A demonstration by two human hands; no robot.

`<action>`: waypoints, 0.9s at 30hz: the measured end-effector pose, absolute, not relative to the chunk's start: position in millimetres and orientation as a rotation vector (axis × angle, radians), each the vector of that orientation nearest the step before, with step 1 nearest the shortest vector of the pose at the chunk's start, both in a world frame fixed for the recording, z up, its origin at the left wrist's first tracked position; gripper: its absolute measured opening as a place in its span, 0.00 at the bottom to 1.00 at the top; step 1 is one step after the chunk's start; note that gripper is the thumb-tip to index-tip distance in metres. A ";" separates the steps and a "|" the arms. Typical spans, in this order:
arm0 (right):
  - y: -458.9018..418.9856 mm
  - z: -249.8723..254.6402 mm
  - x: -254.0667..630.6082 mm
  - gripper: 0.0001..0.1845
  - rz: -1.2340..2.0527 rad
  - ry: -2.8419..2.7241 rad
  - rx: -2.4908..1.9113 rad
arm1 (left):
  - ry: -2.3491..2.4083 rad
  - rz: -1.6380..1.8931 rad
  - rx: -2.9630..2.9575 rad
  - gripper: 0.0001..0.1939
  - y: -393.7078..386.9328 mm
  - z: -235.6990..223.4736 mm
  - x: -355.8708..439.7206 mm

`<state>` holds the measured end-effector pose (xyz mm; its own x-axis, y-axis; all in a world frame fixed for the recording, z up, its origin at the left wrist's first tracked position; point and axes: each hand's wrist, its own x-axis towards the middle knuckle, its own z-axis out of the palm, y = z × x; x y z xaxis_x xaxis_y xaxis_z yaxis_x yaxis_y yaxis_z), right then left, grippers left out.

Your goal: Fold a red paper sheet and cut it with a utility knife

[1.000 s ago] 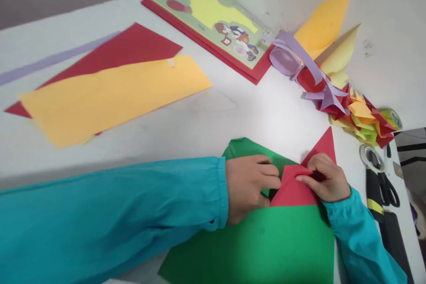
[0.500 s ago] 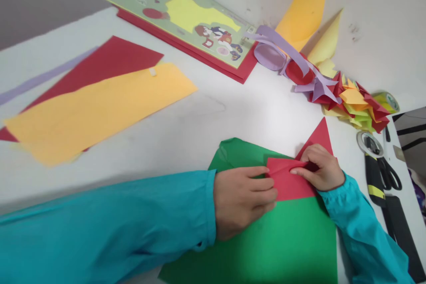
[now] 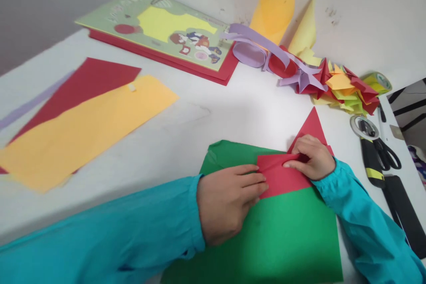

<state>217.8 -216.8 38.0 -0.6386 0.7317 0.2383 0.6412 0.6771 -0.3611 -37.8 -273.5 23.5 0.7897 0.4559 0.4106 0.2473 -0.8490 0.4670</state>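
A folded piece of red paper (image 3: 282,182) lies on a large green sheet (image 3: 299,239), with a pointed red flap sticking up past the green sheet's top edge. My right hand (image 3: 311,157) pinches the fold of the red paper between thumb and fingers. Resting on the red paper's left edge are the outstretched fingertips of my left hand (image 3: 229,199); its thumb is hidden. The green sheet's upper left corner is folded or curled, and my left hand and sleeve cover part of its left side.
Orange paper (image 3: 100,124) overlaps dark red paper (image 3: 93,82) at left. A green picture pad (image 3: 153,44) lies at the back. Paper shapes (image 3: 346,86) line the wall. Clear tape (image 3: 364,127), scissors (image 3: 388,155), a black-and-yellow cutter (image 3: 372,162) and a black case (image 3: 404,213) lie at right.
The camera view has shifted, so the items at the back appear further left. Both hands keep nearly the same hold on the red paper, with little change in its fold.
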 end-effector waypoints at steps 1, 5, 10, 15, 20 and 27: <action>-216.8 37.8 217.8 0.21 0.343 -2.527 -1.073 | 0.480 0.708 2.600 0.15 -272.5 25.4 -41.1; -216.3 37.6 217.9 0.22 0.317 -2.534 -1.055 | 0.336 0.697 2.612 0.14 -264.7 30.3 -49.9; -215.7 37.9 218.0 0.21 0.321 -2.540 -1.048 | 0.298 0.749 2.642 0.15 -260.2 28.6 -46.9; -215.7 37.2 218.4 0.21 0.336 -2.551 -1.082 | 0.371 0.645 2.739 0.19 -267.3 25.0 -39.5; -214.6 32.5 223.0 0.20 0.380 -2.550 -1.152 | 0.391 0.607 2.814 0.18 -269.9 26.4 -37.5; -245.7 68.3 181.6 0.19 0.012 -2.564 -1.473 | 0.349 0.618 2.820 0.17 -266.3 24.5 -37.6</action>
